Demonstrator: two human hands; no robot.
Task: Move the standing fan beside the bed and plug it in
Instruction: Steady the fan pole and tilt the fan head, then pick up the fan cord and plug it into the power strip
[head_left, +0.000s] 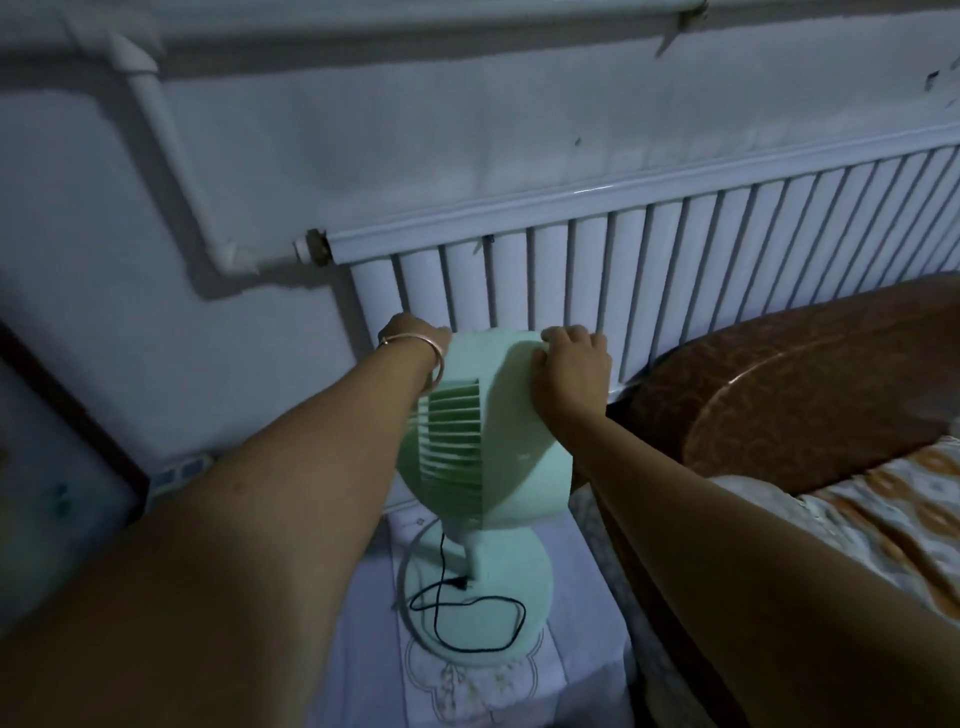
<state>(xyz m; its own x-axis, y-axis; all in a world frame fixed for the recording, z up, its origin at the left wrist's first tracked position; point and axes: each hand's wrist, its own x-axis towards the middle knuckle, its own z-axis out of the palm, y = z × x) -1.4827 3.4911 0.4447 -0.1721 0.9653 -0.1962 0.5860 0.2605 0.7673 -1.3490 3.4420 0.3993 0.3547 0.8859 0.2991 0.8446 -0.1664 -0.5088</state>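
A pale green standing fan (506, 436) stands upright on its round base (511, 582), on the tiled floor between the wall and the bed (810, 415). My left hand (413, 332), a bangle on its wrist, grips the top left of the fan head, with its fingers hidden behind the head. My right hand (574, 366) holds the top right rim. The fan's black cord (467, 610) lies looped on the base with its plug (460, 583) loose beside the stem.
A white ribbed radiator (675, 260) runs along the wall right behind the fan, fed by a white pipe (171, 145) at left. A brown bolster and patterned bedding lie on the bed at right. A dark-framed panel (67, 431) leans at far left.
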